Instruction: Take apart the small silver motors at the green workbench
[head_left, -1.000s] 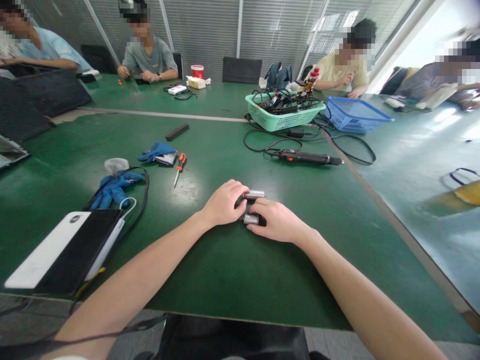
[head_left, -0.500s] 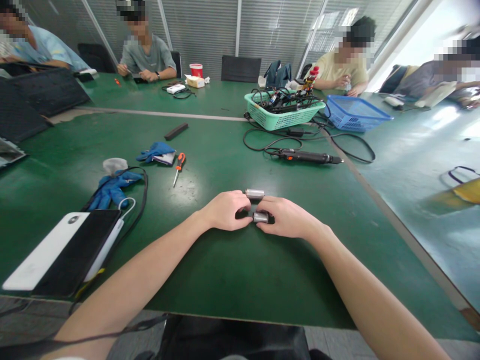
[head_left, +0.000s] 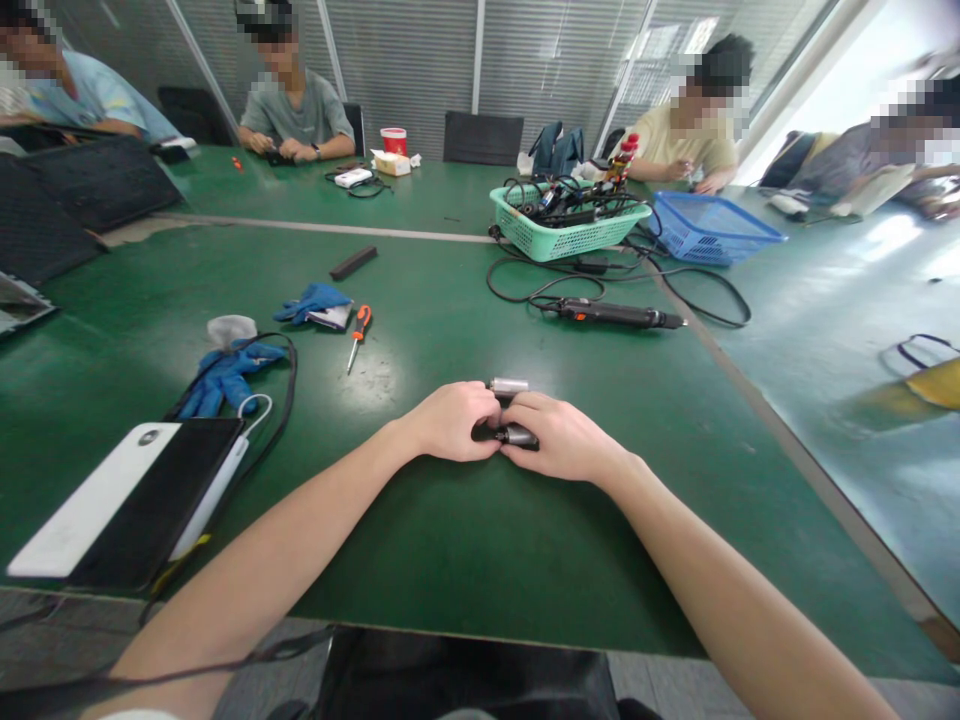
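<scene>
We've got an upper silver cylinder poking out above the hands, near the centre of the frame, and a lower silver cylinder between them, joined to or lying against a dark piece. We can't tell what these parts are. Our right hand is closed, fingers curled down over the lower silver cylinder. Our left hand is curled too, its fingertips at the dark piece, but we can't tell if it grips anything. Both hands are close together, just above or resting on the green tabletop. We'd keep the pinch firm and the wrists low here, since these smooth parts look likely to roll. Further out, a screwdriver with an orange handle and blue gloves lie to the left, an electric screwdriver to the upper right, and a green basket of cables sits beside a blue basket.
</scene>
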